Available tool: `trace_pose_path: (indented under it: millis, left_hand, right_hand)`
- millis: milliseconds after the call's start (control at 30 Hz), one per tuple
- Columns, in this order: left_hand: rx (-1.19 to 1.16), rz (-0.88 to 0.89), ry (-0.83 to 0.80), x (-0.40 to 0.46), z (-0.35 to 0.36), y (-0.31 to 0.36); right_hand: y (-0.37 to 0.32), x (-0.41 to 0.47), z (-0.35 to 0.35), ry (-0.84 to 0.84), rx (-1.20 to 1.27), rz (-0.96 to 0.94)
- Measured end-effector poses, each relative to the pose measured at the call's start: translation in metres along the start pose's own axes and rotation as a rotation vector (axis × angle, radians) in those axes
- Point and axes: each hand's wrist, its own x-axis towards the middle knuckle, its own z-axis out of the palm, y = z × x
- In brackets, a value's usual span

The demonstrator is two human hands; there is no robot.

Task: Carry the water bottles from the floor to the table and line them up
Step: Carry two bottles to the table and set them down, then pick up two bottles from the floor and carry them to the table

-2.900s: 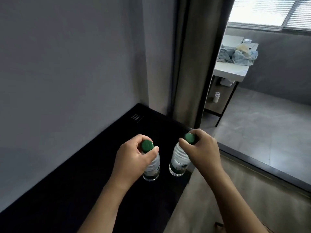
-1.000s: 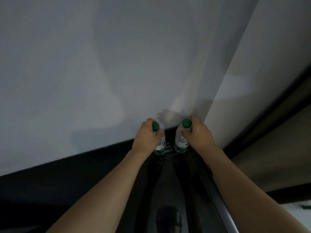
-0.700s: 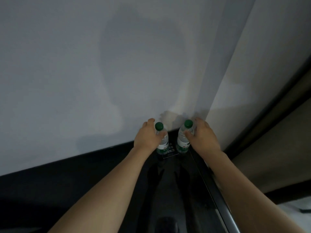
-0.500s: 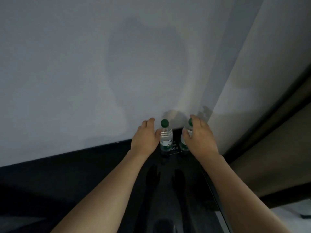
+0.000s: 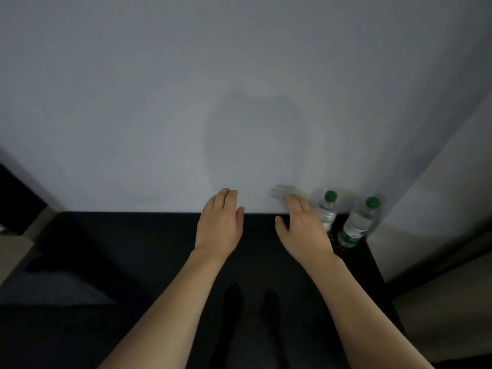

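Note:
Two clear water bottles with green caps stand upright side by side on the black table (image 5: pixel 133 262), in its far right corner against the wall. The left bottle (image 5: pixel 327 211) is partly hidden behind my right hand (image 5: pixel 302 227). The right bottle (image 5: pixel 358 223) stands free, close to the table's right edge. My right hand hovers flat, fingers apart, just left of the bottles and holds nothing. My left hand (image 5: pixel 219 222) is also flat and empty, further left, near the table's far edge.
A pale grey wall (image 5: pixel 213 102) rises directly behind the table. A wall corner (image 5: pixel 439 182) juts out at the right. Light floor shows at the far left (image 5: pixel 13 249) and lower right (image 5: pixel 439 302).
Both hands have let go of the bottles and drawn away to the left. The bottles stay standing in the corner. My view has swung left, so the bottles now sit at the right.

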Motion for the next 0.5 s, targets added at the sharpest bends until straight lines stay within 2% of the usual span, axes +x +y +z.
trace_pose_path:
  millis: [333,500]
  left_hand:
    - [0.1,-0.283,0.155,-0.082,-0.135,-0.175]
    - [0.106,-0.399,0.198,-0.115,-0.181,-0.236]
  right_hand:
    - [-0.195,-0.009,0.066,-0.124,0.041,-0.213]
    - [-0.272,-0.015,0.1,-0.181,0.055,-0.315]
